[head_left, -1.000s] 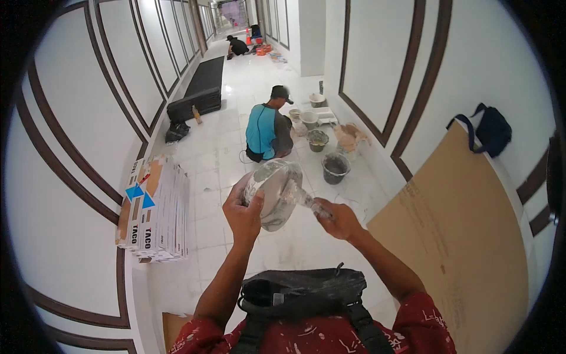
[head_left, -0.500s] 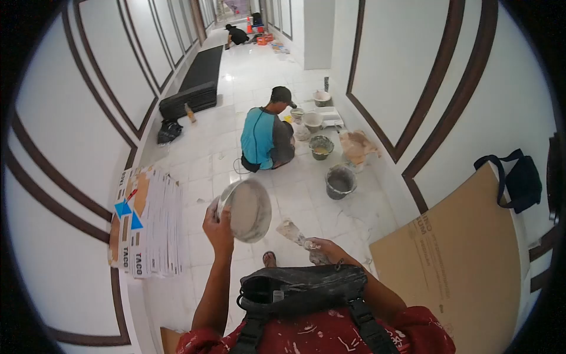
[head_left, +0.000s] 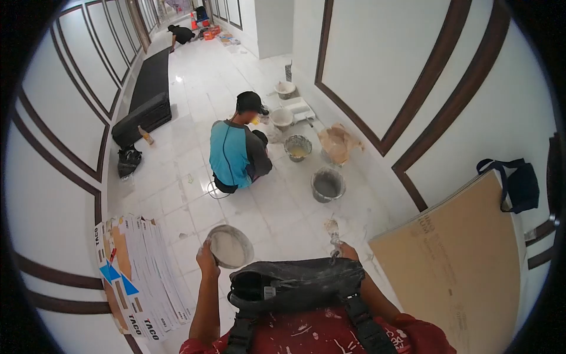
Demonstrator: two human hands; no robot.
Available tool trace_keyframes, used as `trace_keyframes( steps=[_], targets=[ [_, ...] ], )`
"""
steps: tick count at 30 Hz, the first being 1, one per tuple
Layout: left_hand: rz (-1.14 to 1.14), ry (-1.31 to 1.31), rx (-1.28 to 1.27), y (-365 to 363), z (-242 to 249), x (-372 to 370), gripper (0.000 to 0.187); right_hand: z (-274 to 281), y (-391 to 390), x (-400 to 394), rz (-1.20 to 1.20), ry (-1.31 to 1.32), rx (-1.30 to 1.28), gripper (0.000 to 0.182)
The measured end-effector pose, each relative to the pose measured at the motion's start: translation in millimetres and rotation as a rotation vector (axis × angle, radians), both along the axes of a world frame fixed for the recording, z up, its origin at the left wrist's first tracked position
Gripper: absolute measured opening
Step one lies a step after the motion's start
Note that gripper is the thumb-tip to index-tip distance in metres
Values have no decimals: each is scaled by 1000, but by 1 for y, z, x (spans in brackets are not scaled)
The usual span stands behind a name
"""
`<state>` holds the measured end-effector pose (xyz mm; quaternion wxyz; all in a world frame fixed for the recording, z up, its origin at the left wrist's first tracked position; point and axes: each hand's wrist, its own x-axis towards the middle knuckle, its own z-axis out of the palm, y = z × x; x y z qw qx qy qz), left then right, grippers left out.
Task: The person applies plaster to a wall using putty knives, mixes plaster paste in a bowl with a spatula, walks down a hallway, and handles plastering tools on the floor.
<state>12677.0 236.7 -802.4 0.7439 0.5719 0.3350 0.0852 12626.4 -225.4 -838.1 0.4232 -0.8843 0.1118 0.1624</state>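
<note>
My left hand (head_left: 206, 255) grips the rim of a small round bowl (head_left: 229, 246) smeared with pale filler, held low in front of my chest. My right hand (head_left: 348, 252) holds a putty knife (head_left: 333, 233) by its handle, blade pointing up and away, apart from the bowl. A black bag (head_left: 295, 286) strapped to my front hides my right wrist and part of that hand.
A person in a blue shirt (head_left: 234, 152) squats on the white tile floor beside several buckets (head_left: 327, 184). Stacked boxes (head_left: 138, 277) lean on the left wall. A brown board (head_left: 466, 265) leans on the right wall under a hanging dark bag (head_left: 522, 184). Another person (head_left: 180, 34) crouches far down the corridor.
Both hands have dropped lower toward my chest. The putty knife has left the bowl and moved out to the right. The view has tilted down and shifted.
</note>
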Motion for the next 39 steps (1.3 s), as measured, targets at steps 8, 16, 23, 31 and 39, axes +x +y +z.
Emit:
trace_keyframes(
  steps=[8, 16, 23, 31, 39],
  targets=[
    [-51, 73, -87, -8, -20, 115, 39, -4, 28, 88, 94, -212, 44, 31],
    [11, 144, -191, 5, -65, 138, 57, -83, -19, 202, -408, 91, 771, 27],
    [44, 414, 90, 69, -85, 113, 91, -101, -59, 323, -162, -169, 586, 22],
    [190, 686, 154, 78, -64, 70, 85, -88, -34, 365, -383, 406, 797, 23],
    [195, 760, 125, 126, -107, 89, 72, -66, 41, 403, -137, 409, 456, 29]
  ],
)
